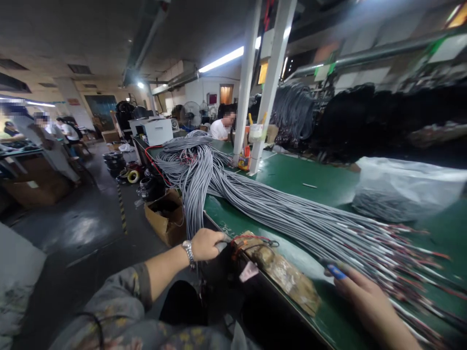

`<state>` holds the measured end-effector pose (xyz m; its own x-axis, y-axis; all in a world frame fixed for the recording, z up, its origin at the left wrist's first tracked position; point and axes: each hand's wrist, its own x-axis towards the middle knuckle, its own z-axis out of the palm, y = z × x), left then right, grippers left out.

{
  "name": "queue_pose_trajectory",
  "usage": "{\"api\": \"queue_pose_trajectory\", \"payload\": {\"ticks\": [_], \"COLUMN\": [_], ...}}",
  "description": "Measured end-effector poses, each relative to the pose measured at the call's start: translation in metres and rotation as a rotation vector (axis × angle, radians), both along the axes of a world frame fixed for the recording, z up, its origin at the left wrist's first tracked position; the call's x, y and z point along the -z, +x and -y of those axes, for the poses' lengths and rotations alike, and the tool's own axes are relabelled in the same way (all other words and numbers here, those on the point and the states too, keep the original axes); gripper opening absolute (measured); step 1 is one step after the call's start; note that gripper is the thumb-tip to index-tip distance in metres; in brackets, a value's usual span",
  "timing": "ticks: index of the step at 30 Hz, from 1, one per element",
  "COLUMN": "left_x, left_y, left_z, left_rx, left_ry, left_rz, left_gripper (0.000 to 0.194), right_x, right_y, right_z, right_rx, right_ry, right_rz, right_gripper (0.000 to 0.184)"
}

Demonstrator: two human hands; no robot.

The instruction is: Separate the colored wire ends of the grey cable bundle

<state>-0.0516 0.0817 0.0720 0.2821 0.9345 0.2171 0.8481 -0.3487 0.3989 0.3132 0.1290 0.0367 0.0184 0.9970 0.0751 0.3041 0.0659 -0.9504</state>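
Note:
A long bundle of grey cables [277, 206] lies across the green workbench [314, 177], with stripped red and white wire ends [397, 255] toward my right. My left hand [206, 244], with a wristwatch, is closed around a grey cable at the bench's front edge, beside a worn brown taped fixture [284, 277] with red wires on it. My right hand [359, 291], with a blue fingernail, rests on the bench by the stripped wire ends. Its fingers are partly blurred and mostly hidden among the wires.
A clear plastic bag [404, 189] of dark parts sits at the right. White posts [272, 87] stand mid-bench. An open cardboard box [166, 218] and tape rolls [133, 176] are on the floor at left. One person [223, 127] sits at the far end, others [54, 141] stand at the left.

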Motion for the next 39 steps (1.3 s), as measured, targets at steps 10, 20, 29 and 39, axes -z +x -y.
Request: {"api": "queue_pose_trajectory", "payload": {"ticks": [10,20,29,39], "left_x": [-0.019,-0.018,-0.016,-0.034], "left_y": [0.078,0.125,0.126,0.136], "left_z": [-0.094,-0.142,-0.137,-0.141], "left_rx": [0.401,0.343,0.337,0.309], "left_ry": [0.066,0.051,0.093,-0.007], "left_rz": [-0.239,-0.456,-0.54,-0.73], "left_gripper": [0.042,0.04,0.044,0.046], "right_x": [0.014,-0.006,-0.013,-0.002], "right_y": [0.017,0.003,-0.005,-0.007], "right_z": [-0.014,-0.002,0.0,-0.007], "right_rx": [0.05,-0.085,-0.204,-0.279], "right_ry": [-0.139,-0.144,-0.119,0.026], "right_rz": [-0.442,-0.381,-0.231,-0.094], "right_gripper": [0.044,0.034,0.031,0.027]}}
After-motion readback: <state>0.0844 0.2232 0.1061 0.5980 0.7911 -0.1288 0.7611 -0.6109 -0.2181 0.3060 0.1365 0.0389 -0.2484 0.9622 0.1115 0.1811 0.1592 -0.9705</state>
